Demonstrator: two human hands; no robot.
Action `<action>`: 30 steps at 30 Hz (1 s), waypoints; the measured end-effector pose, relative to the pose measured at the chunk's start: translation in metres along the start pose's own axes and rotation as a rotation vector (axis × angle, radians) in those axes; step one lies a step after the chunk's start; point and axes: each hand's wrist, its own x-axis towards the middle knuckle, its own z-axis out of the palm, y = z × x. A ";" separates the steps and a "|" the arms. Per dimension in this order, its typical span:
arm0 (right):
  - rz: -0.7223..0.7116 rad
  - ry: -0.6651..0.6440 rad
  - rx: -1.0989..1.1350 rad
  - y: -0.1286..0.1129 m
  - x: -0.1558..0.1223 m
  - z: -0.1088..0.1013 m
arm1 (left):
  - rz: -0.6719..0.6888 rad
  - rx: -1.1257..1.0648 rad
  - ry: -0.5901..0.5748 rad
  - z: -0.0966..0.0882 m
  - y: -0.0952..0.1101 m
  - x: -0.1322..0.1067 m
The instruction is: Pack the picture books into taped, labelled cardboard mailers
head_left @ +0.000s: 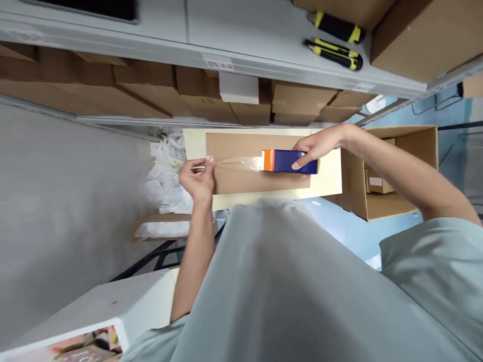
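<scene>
My right hand (315, 146) grips a dark blue tape dispenser (289, 162) with an orange front end. From its toothed edge a strip of clear tape (239, 164) stretches left above brown cardboard (260, 142). At the other end of the strip, my left hand (199, 177) pinches the tape between thumb and fingers, by the cardboard's left edge. The cardboard is flat-topped and lies on a pale yellow board (328, 180). Whether the strip touches the cardboard along its length I cannot tell.
An open carton (392, 205) with smaller boxes inside stands at the right. Crumpled white plastic (169, 171) is heaped at the left. Behind the board, a shelf (241, 30) overhangs several cardboard boxes (143, 90); two yellow-black utility knives (335, 53) lie on it.
</scene>
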 end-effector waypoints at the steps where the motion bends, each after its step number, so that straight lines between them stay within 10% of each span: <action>1: 0.041 0.048 -0.025 0.027 -0.017 -0.009 | -0.014 0.012 0.013 0.003 0.001 0.002; 7: 0.374 0.505 -0.088 0.180 -0.100 -0.011 | -0.096 0.081 0.100 0.016 0.008 0.009; 12: 0.403 0.570 -0.144 0.232 -0.098 -0.014 | -0.129 0.107 0.143 0.023 0.017 0.005; 20: 0.141 -0.078 -0.297 0.213 -0.066 -0.029 | -0.160 0.175 0.165 0.028 0.025 0.001; 30: 0.238 -0.054 -0.350 0.159 -0.066 0.018 | -0.143 0.158 0.128 0.023 0.016 -0.006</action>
